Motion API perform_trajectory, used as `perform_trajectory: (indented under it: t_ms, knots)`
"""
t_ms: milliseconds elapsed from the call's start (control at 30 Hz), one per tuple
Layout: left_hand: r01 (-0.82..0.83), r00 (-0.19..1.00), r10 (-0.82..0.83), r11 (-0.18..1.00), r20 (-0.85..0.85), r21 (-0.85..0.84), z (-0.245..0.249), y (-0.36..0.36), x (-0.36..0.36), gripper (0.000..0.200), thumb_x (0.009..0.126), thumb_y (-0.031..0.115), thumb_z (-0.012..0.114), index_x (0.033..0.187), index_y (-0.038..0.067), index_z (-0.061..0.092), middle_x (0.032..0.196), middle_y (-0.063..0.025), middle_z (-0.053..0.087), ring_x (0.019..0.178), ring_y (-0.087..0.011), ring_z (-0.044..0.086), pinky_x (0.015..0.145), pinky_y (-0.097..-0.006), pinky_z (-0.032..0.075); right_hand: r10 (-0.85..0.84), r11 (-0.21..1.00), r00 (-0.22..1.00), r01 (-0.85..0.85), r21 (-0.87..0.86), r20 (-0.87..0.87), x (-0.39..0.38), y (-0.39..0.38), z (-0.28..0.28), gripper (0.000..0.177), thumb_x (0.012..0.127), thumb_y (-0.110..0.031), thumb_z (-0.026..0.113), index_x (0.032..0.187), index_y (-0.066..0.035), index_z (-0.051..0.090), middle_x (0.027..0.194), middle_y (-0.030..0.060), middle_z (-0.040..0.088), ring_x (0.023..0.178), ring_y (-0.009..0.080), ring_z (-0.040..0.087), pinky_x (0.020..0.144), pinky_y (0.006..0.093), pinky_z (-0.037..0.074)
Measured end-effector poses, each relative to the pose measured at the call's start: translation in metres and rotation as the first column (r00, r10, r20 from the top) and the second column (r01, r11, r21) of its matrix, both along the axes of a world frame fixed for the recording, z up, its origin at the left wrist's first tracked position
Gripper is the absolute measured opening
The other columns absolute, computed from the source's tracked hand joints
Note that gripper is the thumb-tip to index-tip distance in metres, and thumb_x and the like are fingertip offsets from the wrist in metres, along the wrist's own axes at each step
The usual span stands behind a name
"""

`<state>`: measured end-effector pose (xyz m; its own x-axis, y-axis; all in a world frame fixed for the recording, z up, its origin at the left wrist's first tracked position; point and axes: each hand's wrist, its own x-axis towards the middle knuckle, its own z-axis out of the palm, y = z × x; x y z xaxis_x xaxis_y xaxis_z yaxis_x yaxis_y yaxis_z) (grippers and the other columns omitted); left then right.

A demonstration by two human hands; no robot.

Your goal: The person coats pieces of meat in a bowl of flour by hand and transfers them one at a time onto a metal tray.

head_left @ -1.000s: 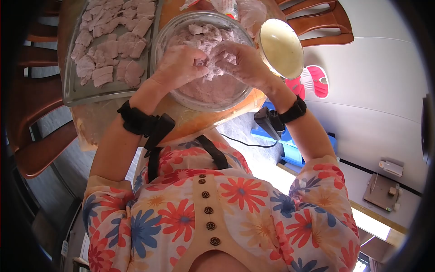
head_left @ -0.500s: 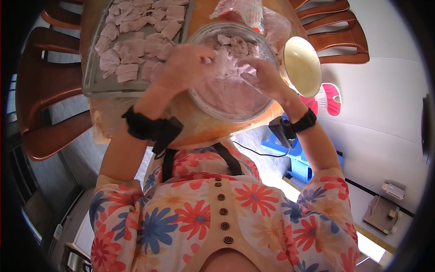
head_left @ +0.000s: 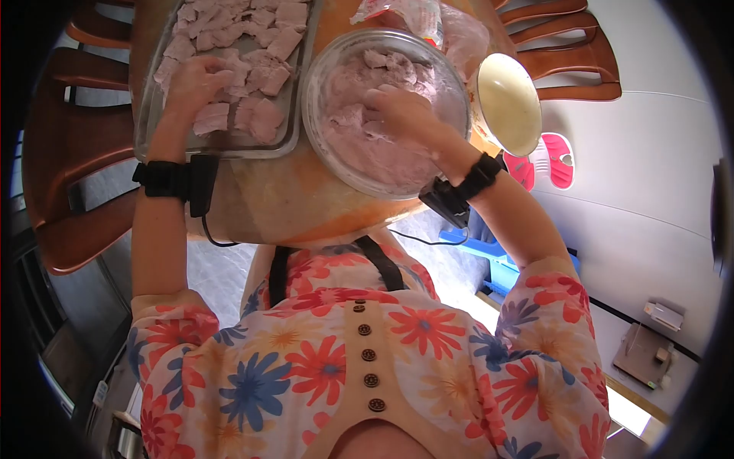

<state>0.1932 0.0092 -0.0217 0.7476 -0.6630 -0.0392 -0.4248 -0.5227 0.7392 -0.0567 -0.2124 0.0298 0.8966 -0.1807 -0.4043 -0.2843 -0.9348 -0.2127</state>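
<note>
My left hand (head_left: 197,86) is over the left part of a clear rectangular tray (head_left: 294,136), its fingers curled down at the pale pink, powder-dusted meat slices (head_left: 260,121) lying there. Whatever its fingertips hold is hidden. My right hand (head_left: 409,118) reaches into a round metal bowl (head_left: 315,145) of pinkish powder (head_left: 375,164). Its fingers are bent around a powdered meat slice (head_left: 348,116), and more coated pieces (head_left: 390,65) lie at the back of the bowl.
A cream enamel basin (head_left: 508,107) stands tilted right of the bowl. Behind is a crumpled plastic bag (head_left: 417,19). Wooden chairs (head_left: 84,161) flank the table (head_left: 260,206). A black cable (head_left: 428,242) hangs by my right wrist.
My left hand has moved left from the bowl to over the tray. My right hand has shifted left and turned inward, down among the powdered pieces.
</note>
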Motion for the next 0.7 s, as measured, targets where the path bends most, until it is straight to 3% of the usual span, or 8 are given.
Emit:
perform_trajectory:
  t_ms: [67,100,167,233,300,367,433,700]
  knots:
    - [-0.069,0.994,0.066,0.997,0.083,0.035,0.001,0.0,0.001,0.028,0.073,0.025,0.066,0.094,0.007,0.069,0.07,-0.009,0.063,0.065,-0.0193,0.06,0.062,-0.0327,0.047,-0.118,0.975,0.991,0.105,0.197,0.058,-0.019,-0.013,-0.004,0.021,0.077,-0.014,0.064,0.096,-0.006,0.06,0.086,0.0111,0.059,0.085,0.0268,0.061,0.069,0.0365,0.049]
    - [-0.14,0.977,0.126,0.988,0.175,0.07,0.006,0.0,0.0,0.027,0.073,0.026,0.064,0.094,0.009,0.069,0.069,-0.0102,0.062,0.065,-0.0221,0.061,0.062,-0.0343,0.047,-0.12,0.975,0.991,0.108,0.192,0.053,-0.027,-0.019,-0.002,0.021,0.077,-0.014,0.064,0.096,-0.006,0.06,0.086,0.0111,0.059,0.085,0.0268,0.061,0.069,0.0365,0.049]
    - [-0.113,0.976,0.108,0.993,0.19,0.016,0.019,-0.004,-0.012,0.026,0.075,0.025,0.063,0.095,0.011,0.069,0.068,-0.0091,0.062,0.065,-0.0221,0.061,0.062,-0.0342,0.048,-0.162,0.945,0.977,0.113,0.306,0.141,-0.044,-0.03,0.002,0.024,0.076,-0.002,0.059,0.101,-0.003,0.058,0.089,0.009,0.06,0.085,0.021,0.061,0.067,0.0315,0.049]
    - [-0.086,0.974,0.092,0.996,0.207,-0.037,0.03,-0.015,-0.037,0.024,0.077,0.024,0.062,0.096,0.012,0.069,0.067,-0.0081,0.062,0.065,-0.0222,0.061,0.063,-0.0341,0.048,-0.268,0.887,0.948,0.175,0.427,0.169,-0.06,-0.038,-0.004,0.027,0.073,0.001,0.058,0.1,-0.002,0.059,0.091,0.0119,0.062,0.086,0.0233,0.062,0.071,0.0331,0.049]
    - [0.008,0.988,0.025,0.976,0.15,-0.216,0.039,-0.034,-0.069,0.019,0.079,0.02,0.06,0.095,0.013,0.068,0.07,-0.0086,0.063,0.065,-0.0242,0.062,0.063,-0.0345,0.048,-0.373,0.809,0.909,0.221,0.544,0.186,-0.068,-0.038,-0.007,0.029,0.07,0.004,0.058,0.099,-0.001,0.06,0.093,0.0149,0.064,0.088,0.0256,0.062,0.075,0.0348,0.048]
    - [0.192,0.948,-0.069,0.903,0.311,-0.384,0.037,-0.055,-0.098,0.015,0.079,0.014,0.06,0.091,0.012,0.068,0.076,-0.0094,0.064,0.066,-0.0277,0.061,0.062,-0.0343,0.049,-0.512,0.633,0.856,0.322,0.704,0.068,-0.073,-0.035,-0.007,0.031,0.072,0.006,0.054,0.102,0.001,0.058,0.096,0.0143,0.065,0.093,0.022,0.063,0.078,0.0312,0.048]
    - [0.279,0.943,-0.141,0.831,0.302,-0.481,0.037,-0.071,-0.125,0.011,0.078,0.01,0.06,0.087,0.011,0.067,0.081,-0.0087,0.064,0.07,-0.03,0.061,0.061,-0.0348,0.049,-0.509,0.637,0.859,0.334,0.695,0.053,-0.073,-0.034,-0.007,0.031,0.072,0.006,0.053,0.103,0.002,0.058,0.094,0.0137,0.065,0.093,0.0212,0.063,0.078,0.0308,0.049]
    - [0.358,0.882,-0.164,0.844,0.442,-0.4,0.007,-0.092,-0.151,0.009,0.078,0.008,0.06,0.086,0.011,0.063,0.08,-0.0053,0.06,0.069,-0.0282,0.061,0.059,-0.0367,0.049,-0.449,0.758,0.892,0.348,0.552,0.053,-0.074,-0.041,-0.009,0.027,0.076,0.002,0.054,0.102,0.0,0.059,0.091,0.012,0.066,0.092,0.0219,0.064,0.078,0.0313,0.049]
